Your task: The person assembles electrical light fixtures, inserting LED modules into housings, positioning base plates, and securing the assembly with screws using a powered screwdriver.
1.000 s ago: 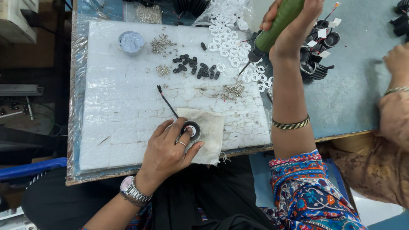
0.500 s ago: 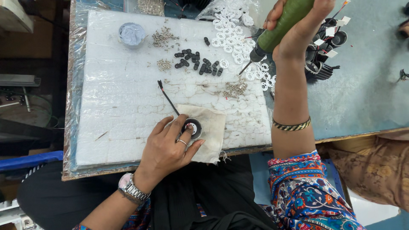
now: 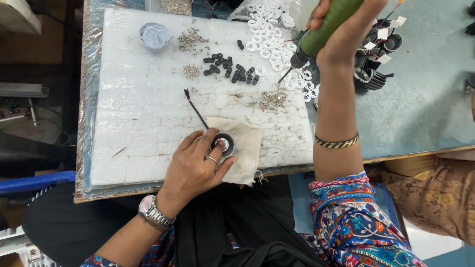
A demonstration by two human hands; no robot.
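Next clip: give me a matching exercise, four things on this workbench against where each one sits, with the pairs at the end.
Things
1. green screwdriver
2. black round part
3. white rings
4. small round tin

Places
A. far left corner of the white foam sheet
B. gripped in the right hand
C. on the stained cloth, under the left hand fingers
D. spilling from a clear bag at the far edge

Pairs: 1-B, 2-C, 3-D, 4-A

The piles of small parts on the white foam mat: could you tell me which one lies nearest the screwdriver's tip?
The white rings, heaped at the mat's upper right; the screwdriver tip hangs over them. Black pieces and metal screws lie further left.
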